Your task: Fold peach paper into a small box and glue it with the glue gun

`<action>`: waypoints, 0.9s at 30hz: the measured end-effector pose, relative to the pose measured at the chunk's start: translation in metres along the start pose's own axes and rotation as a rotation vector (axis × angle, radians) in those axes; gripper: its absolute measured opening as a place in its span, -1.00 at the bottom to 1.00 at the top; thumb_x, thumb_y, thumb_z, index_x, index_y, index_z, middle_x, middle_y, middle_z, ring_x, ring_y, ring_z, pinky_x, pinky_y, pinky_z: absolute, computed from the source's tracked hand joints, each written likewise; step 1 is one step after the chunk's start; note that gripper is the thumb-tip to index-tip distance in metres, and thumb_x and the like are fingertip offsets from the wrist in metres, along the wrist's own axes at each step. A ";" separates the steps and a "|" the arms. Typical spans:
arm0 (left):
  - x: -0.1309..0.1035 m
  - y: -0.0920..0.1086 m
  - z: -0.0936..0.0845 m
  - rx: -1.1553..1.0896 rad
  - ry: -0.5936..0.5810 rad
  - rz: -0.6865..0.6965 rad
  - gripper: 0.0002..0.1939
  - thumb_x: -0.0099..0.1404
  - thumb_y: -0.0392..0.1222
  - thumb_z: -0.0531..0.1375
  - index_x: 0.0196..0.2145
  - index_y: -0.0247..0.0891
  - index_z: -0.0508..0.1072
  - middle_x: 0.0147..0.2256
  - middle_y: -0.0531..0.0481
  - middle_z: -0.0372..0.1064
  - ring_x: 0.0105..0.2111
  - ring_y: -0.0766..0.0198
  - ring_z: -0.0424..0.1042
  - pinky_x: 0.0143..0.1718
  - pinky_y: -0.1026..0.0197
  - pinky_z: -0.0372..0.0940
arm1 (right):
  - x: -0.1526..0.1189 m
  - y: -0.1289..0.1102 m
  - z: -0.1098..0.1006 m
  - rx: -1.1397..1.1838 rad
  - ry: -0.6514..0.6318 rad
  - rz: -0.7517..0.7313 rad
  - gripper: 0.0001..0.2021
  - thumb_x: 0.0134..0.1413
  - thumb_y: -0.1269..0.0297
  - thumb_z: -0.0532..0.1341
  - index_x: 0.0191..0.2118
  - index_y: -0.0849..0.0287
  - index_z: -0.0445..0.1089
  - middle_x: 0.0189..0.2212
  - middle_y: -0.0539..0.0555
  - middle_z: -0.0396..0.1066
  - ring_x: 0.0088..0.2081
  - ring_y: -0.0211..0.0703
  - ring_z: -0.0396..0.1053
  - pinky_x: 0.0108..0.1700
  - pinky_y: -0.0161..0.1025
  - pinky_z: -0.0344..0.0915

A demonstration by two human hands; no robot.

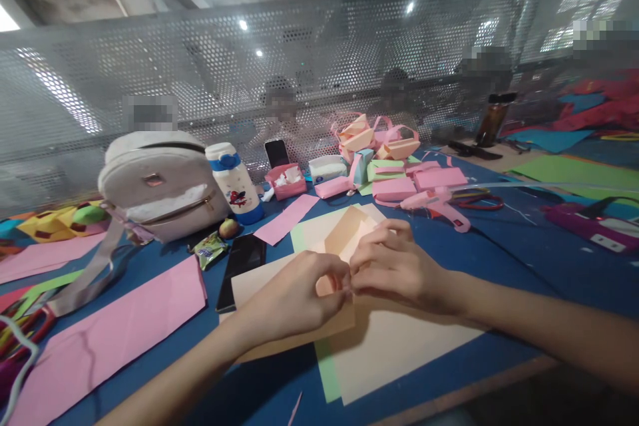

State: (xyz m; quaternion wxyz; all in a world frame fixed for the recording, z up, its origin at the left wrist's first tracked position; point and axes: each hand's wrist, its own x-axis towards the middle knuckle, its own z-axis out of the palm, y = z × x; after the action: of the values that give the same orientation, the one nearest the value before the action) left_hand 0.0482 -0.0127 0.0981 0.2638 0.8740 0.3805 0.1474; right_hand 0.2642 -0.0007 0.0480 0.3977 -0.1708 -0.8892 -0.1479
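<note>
Near the front edge of the counter (272, 383), your left hand (299, 289) and right hand (404, 269) pinch folded peach paper (343, 233) between closed fingers (369, 257).

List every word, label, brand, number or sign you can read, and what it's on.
No text is legible.
Small shiny green snack packet: print too blurred.
White rectangular pack with blue markings: too small.
White-and-blue cylindrical bottle: printed figure, no readable words.
</note>
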 end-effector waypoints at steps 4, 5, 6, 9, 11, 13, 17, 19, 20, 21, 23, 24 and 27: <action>0.000 0.002 -0.001 -0.011 0.005 -0.016 -0.89 0.18 -0.26 0.15 -0.41 -0.20 0.50 -0.38 0.06 0.55 -0.36 0.24 0.46 -0.30 0.26 0.29 | 0.002 -0.002 -0.001 0.014 0.009 -0.013 -0.79 0.40 0.29 0.12 -0.27 0.09 0.47 -0.30 -0.04 0.54 -0.13 -0.20 0.31 0.07 -0.11 -0.01; 0.000 0.003 -0.001 -0.004 0.007 -0.020 -0.89 0.18 -0.25 0.15 -0.41 -0.20 0.50 -0.38 0.05 0.55 -0.36 0.24 0.46 -0.31 0.26 0.29 | 0.002 -0.002 -0.001 0.012 0.004 -0.011 -0.79 0.40 0.29 0.13 -0.26 0.09 0.47 -0.30 -0.04 0.54 -0.13 -0.20 0.31 0.07 -0.12 0.00; 0.000 0.003 -0.001 0.010 0.007 -0.025 -0.89 0.17 -0.25 0.16 -0.41 -0.20 0.50 -0.39 0.05 0.55 -0.37 0.23 0.46 -0.32 0.26 0.28 | 0.002 -0.003 0.000 0.007 -0.001 -0.005 -0.80 0.39 0.29 0.13 -0.25 0.08 0.48 -0.29 -0.04 0.54 -0.12 -0.20 0.32 0.07 -0.12 0.00; 0.001 0.003 0.000 0.095 0.020 -0.023 -0.89 0.17 -0.27 0.17 -0.41 -0.22 0.51 -0.39 0.00 0.55 -0.35 0.18 0.47 -0.30 0.23 0.29 | 0.003 -0.005 0.002 -0.014 -0.002 0.006 -0.78 0.39 0.30 0.12 -0.27 0.06 0.48 -0.27 -0.03 0.53 -0.10 -0.21 0.31 0.10 -0.12 0.00; 0.001 0.002 0.001 0.157 0.037 0.011 -0.88 0.19 -0.30 0.16 -0.41 -0.22 0.52 -0.38 -0.03 0.55 -0.32 0.15 0.47 -0.26 0.20 0.29 | 0.003 -0.006 0.003 -0.032 -0.001 0.011 -0.76 0.40 0.30 0.11 -0.30 0.07 0.48 -0.28 -0.03 0.53 -0.10 -0.19 0.31 0.11 -0.11 0.00; 0.003 0.000 0.002 0.207 0.048 0.061 -0.86 0.22 -0.32 0.16 -0.41 -0.23 0.52 -0.36 -0.04 0.56 -0.30 0.15 0.48 -0.20 0.18 0.30 | 0.003 -0.007 0.004 -0.056 -0.012 0.017 -0.73 0.41 0.29 0.09 -0.32 0.09 0.46 -0.30 -0.02 0.52 -0.10 -0.18 0.30 0.10 -0.10 0.00; 0.007 -0.004 0.001 0.349 0.027 0.151 -0.83 0.29 -0.35 0.19 -0.43 -0.22 0.53 -0.37 0.01 0.56 -0.34 0.22 0.48 -0.02 0.09 0.23 | 0.005 -0.007 0.004 -0.097 -0.018 0.031 -0.73 0.41 0.28 0.08 -0.33 0.11 0.45 -0.29 -0.02 0.52 -0.11 -0.18 0.31 0.07 -0.12 0.01; 0.009 -0.003 0.000 0.471 0.038 0.178 -0.80 0.33 -0.30 0.19 -0.44 -0.21 0.53 -0.41 0.03 0.54 -0.38 0.25 0.47 0.06 -0.01 0.17 | 0.006 -0.007 0.004 -0.116 -0.022 0.046 -0.74 0.40 0.28 0.10 -0.34 0.12 0.44 -0.28 -0.02 0.53 -0.13 -0.19 0.33 0.07 -0.13 0.01; 0.009 -0.002 -0.001 0.530 0.055 0.190 -0.78 0.36 -0.27 0.19 -0.45 -0.21 0.53 -0.43 0.04 0.53 -0.39 0.26 0.46 0.09 -0.05 0.14 | 0.007 -0.007 0.004 -0.125 -0.025 0.054 -0.75 0.39 0.28 0.12 -0.35 0.12 0.44 -0.28 -0.02 0.53 -0.14 -0.19 0.33 0.07 -0.12 0.02; 0.008 -0.001 -0.001 0.582 0.076 0.203 -0.76 0.38 -0.23 0.18 -0.45 -0.21 0.53 -0.45 0.05 0.51 -0.41 0.27 0.45 0.12 -0.09 0.11 | 0.007 -0.007 0.004 -0.133 -0.025 0.061 -0.75 0.38 0.29 0.13 -0.36 0.13 0.43 -0.29 -0.02 0.53 -0.15 -0.19 0.34 0.07 -0.12 0.02; 0.007 0.002 -0.002 0.666 0.128 0.249 -0.71 0.42 -0.18 0.14 -0.45 -0.22 0.52 -0.48 0.07 0.48 -0.43 0.28 0.42 0.16 -0.14 0.07 | 0.007 -0.006 0.005 -0.140 -0.016 0.082 -0.78 0.36 0.30 0.15 -0.35 0.14 0.43 -0.29 -0.02 0.54 -0.17 -0.19 0.34 0.06 -0.11 0.03; 0.007 0.003 -0.001 0.704 0.161 0.279 -0.69 0.44 -0.17 0.13 -0.45 -0.22 0.51 -0.49 0.07 0.46 -0.43 0.28 0.40 0.18 -0.15 0.06 | 0.006 -0.006 0.005 -0.136 -0.010 0.095 -0.79 0.36 0.31 0.16 -0.34 0.14 0.43 -0.29 -0.02 0.54 -0.18 -0.18 0.34 0.05 -0.11 0.03; 0.006 0.003 -0.001 0.802 0.256 0.364 -0.65 0.47 -0.18 0.07 -0.45 -0.24 0.50 -0.48 0.06 0.45 -0.39 0.26 0.39 0.22 -0.17 0.02 | 0.005 -0.004 0.004 -0.095 0.005 0.156 -0.84 0.34 0.31 0.18 -0.31 0.11 0.45 -0.28 -0.04 0.55 -0.18 -0.17 0.33 0.03 -0.10 0.00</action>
State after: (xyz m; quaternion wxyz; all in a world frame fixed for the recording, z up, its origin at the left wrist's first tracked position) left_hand 0.0536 -0.0096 0.1016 -0.1748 0.9344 0.2773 0.1393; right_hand 0.2567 -0.0012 0.0482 0.4016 -0.2577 -0.8643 -0.1589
